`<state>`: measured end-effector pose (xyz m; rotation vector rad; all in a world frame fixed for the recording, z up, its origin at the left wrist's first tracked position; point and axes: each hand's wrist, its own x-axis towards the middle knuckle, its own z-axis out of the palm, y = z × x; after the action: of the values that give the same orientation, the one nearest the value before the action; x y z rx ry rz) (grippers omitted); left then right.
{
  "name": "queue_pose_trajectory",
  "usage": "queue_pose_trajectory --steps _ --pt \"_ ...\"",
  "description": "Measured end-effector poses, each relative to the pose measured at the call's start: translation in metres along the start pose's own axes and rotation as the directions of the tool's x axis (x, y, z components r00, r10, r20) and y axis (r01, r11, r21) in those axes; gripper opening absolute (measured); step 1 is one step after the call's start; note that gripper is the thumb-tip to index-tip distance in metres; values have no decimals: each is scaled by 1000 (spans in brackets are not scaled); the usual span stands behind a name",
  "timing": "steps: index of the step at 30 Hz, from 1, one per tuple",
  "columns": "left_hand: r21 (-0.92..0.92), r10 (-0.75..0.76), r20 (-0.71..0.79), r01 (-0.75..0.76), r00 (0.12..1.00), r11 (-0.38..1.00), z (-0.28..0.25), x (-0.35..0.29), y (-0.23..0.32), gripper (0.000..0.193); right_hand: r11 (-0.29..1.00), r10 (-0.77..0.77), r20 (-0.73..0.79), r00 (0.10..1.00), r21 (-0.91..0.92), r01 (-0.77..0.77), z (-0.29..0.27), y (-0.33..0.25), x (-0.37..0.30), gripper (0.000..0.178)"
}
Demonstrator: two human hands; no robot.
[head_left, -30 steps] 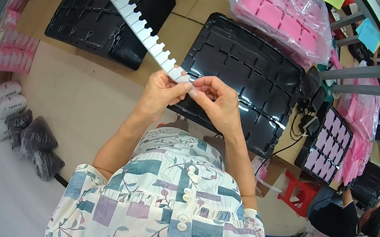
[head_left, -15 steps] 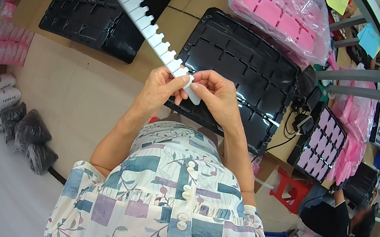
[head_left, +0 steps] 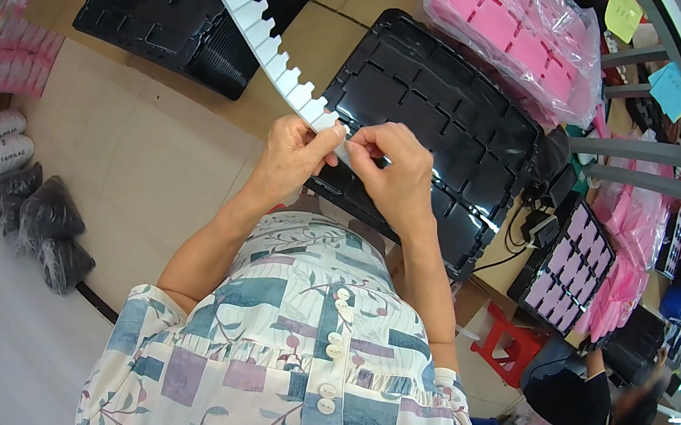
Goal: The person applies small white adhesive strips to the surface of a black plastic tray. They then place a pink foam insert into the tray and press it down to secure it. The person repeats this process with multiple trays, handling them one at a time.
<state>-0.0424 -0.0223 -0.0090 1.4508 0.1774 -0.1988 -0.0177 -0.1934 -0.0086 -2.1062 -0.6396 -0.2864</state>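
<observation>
A long white strip [head_left: 252, 15] with notched teeth along one edge runs from the top left of the view down to my hands. My left hand [head_left: 291, 157] is closed round its lower end, thumb on top. Thumb and fingertips of my right hand [head_left: 399, 168] pinch the tip of the same strip, close beside the left thumb. Whether a piece there is separate from the strip is hidden by the fingers. Beneath and beyond both hands lies a black plastic tray [head_left: 419, 91] with several shallow compartments.
A tall stack of black trays [head_left: 153, 15] stands at the left. Pink trays in clear plastic [head_left: 507, 24] lie at the far right, near a grey metal rail [head_left: 665, 157]. Further right are a tray of pink pieces [head_left: 570, 269], a red stool [head_left: 509, 344] and another person [head_left: 575, 400].
The strip's tip, which stuck out below my fingers, is now mostly covered by them. My right hand has shifted slightly right, and its fingers pinch closer to the left thumb.
</observation>
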Motion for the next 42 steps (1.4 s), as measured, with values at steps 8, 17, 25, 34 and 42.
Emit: queue_pose_trajectory --steps 8,17,25,34,42 --pt "-100 -58 -95 49 994 994 -7 2 -13 16 978 -203 -169 964 3 206 14 1 -6 10" --pt "417 237 -383 -62 893 907 -96 -21 4 24 969 214 346 914 43 -243 32 14 -15 9" --pt "358 175 -372 -33 912 933 -98 -17 -16 23 964 64 206 977 -267 -7 63 23 -24 11" --pt "378 82 -261 24 962 925 -85 -6 -15 20 937 39 227 973 -347 43 67 24 -20 7" --pt "341 103 -227 -20 968 940 -81 1 -15 19 894 157 282 946 -448 -15 71 17 -9 8"
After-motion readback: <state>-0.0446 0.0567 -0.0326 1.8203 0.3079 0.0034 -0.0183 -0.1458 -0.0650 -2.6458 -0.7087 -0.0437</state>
